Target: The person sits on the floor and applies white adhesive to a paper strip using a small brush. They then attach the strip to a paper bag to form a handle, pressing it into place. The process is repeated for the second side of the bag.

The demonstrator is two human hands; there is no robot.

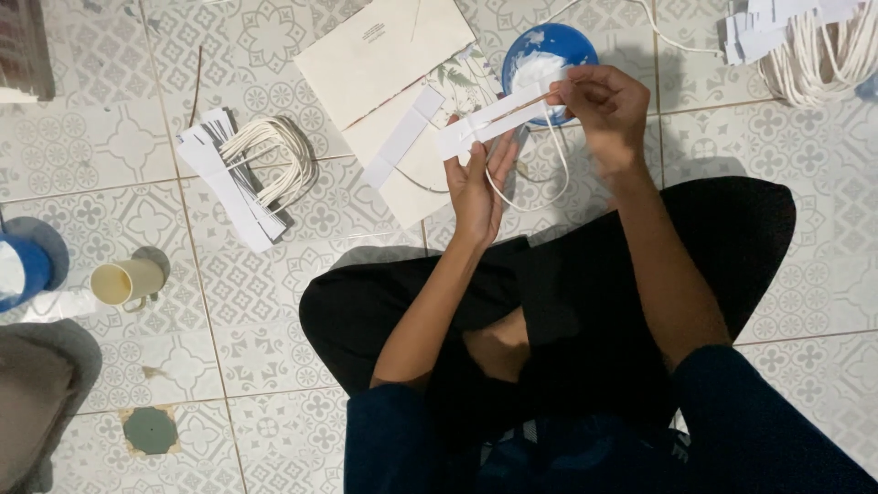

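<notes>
Paper strip (489,119) | left hand (477,187) fingers clasp lower end | right hand (604,105) fingers pinch upper end, wrist bent

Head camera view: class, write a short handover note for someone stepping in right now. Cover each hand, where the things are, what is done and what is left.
Left hand: grips the near end of a white paper strip, palm up.
Right hand: pinches the strip's far end over the blue bowl of white paste.
A white cord loop hangs from the strip.
Done: a pile of strips with cords lies on the tiled floor to the left.
Left: the strip in hand is not yet laid down; more cords and strips wait at the top right.
</notes>
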